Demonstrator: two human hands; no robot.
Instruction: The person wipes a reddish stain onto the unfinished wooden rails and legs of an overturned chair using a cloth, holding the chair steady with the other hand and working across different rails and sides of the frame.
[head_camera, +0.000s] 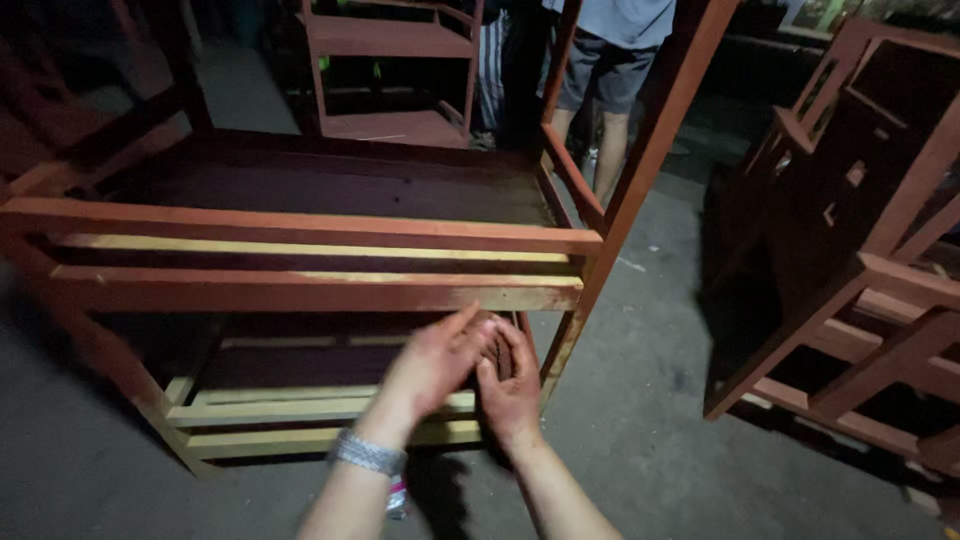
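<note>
- Hands are meeting low in front of a red-stained wooden rack (300, 290), close to its right front leg.
- The left hand (435, 365) is reaching forward with the fingers stretched out and lying over the right hand; a metal watch band (368, 453) is sitting on its wrist.
- The right hand (510, 385) is curling half closed around something small and dark reddish, perhaps a rag (503, 357); I cannot tell just what it is, as the fingers are hiding most of it.
- The two hands are touching each other, just below the rack's lower front rail (310, 292) and in front of the opening under it.
- That rail is showing a pale worn patch near its right end, and the slats (300, 408) at the rack's foot are showing bare yellow wood.
- The rack is standing on a grey concrete floor (640, 420).
- More red frames (860, 260) are leaning well apart on the right, and a red shelf unit (390, 70) is standing behind.
- Another person in grey shorts (598, 75) is standing past the rack's far right corner.
</note>
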